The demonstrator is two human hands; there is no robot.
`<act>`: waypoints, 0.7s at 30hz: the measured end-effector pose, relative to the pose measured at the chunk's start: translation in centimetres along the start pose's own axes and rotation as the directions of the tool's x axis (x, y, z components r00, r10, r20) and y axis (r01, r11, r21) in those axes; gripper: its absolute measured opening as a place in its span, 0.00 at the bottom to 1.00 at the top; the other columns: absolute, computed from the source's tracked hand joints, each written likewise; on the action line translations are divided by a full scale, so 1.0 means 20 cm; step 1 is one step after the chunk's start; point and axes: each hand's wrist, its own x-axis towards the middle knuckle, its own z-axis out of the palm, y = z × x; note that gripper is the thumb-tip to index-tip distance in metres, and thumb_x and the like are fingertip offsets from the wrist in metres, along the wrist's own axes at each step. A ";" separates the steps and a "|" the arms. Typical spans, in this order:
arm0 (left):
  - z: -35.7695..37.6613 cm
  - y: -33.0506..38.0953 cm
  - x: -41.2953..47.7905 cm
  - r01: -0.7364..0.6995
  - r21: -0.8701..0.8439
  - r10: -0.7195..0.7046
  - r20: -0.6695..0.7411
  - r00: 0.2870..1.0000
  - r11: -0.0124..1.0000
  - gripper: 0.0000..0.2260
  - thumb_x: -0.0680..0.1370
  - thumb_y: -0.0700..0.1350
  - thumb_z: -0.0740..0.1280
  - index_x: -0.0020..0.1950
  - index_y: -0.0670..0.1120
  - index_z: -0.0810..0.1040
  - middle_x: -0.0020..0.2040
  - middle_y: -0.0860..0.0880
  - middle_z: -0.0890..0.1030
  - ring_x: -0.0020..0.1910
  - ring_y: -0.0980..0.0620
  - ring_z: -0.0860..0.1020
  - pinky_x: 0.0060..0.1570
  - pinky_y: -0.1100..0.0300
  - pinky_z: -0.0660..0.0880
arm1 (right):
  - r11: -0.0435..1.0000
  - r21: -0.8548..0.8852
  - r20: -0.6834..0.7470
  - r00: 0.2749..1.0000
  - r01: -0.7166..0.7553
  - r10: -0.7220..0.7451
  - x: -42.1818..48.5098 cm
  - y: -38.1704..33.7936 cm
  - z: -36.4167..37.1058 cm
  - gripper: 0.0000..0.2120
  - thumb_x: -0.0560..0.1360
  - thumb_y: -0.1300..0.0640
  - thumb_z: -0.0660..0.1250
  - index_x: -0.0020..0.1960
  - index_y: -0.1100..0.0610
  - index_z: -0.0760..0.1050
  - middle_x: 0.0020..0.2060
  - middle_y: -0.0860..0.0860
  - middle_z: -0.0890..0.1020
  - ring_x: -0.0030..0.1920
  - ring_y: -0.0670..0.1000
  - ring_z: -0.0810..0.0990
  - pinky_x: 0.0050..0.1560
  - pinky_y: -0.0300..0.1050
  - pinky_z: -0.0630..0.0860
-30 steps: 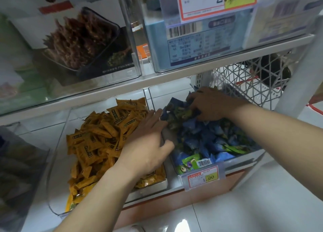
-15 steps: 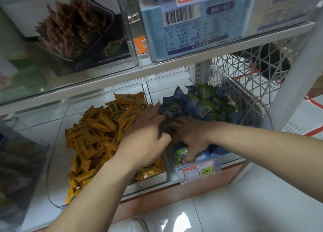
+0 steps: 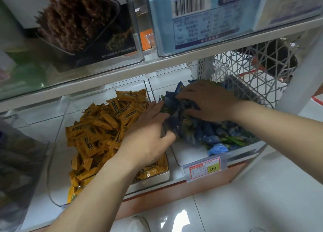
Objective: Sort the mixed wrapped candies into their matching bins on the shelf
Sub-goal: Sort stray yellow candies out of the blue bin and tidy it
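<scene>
- left hand (image 3: pixel 148 137): fingers near straight, tips touching blue candies (image 3: pixel 215 134), gripping nothing
- right hand (image 3: pixel 208 102): spread flat on that pile, right bin (image 3: pixel 188 154)
- orange candies (image 3: pixel 101 127): left bin (image 3: pixel 59 144)
- price tag (image 3: pixel 207 168): "1.00"

Price tag (image 3: pixel 205 168) blurred, blue candies (image 3: pixel 209 132) partly hidden

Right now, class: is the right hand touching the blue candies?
Touching: the head view shows the right hand resting flat on the blue candies.

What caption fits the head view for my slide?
Left hand and right hand reach into blue candies beside the orange candies.
</scene>
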 end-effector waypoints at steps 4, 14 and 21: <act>0.01 0.00 0.00 -0.002 0.010 0.002 -0.005 1.000 1.000 0.24 0.73 0.61 0.55 0.68 0.58 0.71 0.80 0.58 0.54 0.79 0.58 0.49 0.73 0.58 0.55 | 0.962 0.018 0.258 0.931 -0.272 0.258 -0.07 0.11 0.00 0.44 0.66 0.21 0.53 0.78 0.35 0.46 0.80 0.48 0.51 0.78 0.60 0.53 0.73 0.61 0.58; 0.02 0.00 0.00 -0.020 -0.006 0.020 -0.085 0.996 1.000 0.22 0.72 0.58 0.58 0.63 0.55 0.75 0.77 0.59 0.62 0.77 0.56 0.55 0.68 0.60 0.59 | 0.900 0.415 0.589 0.794 -0.136 -0.152 -0.13 -0.26 0.00 0.21 0.72 0.31 0.64 0.62 0.34 0.73 0.53 0.34 0.79 0.54 0.43 0.77 0.49 0.39 0.71; 0.01 0.00 0.00 -0.006 -0.010 0.006 -0.056 0.998 1.000 0.22 0.72 0.57 0.57 0.64 0.56 0.75 0.79 0.58 0.58 0.78 0.56 0.52 0.66 0.64 0.54 | 0.907 0.389 0.161 0.981 -0.160 0.104 0.13 -0.06 -0.08 0.17 0.75 0.33 0.63 0.54 0.42 0.80 0.53 0.45 0.80 0.57 0.50 0.79 0.54 0.47 0.75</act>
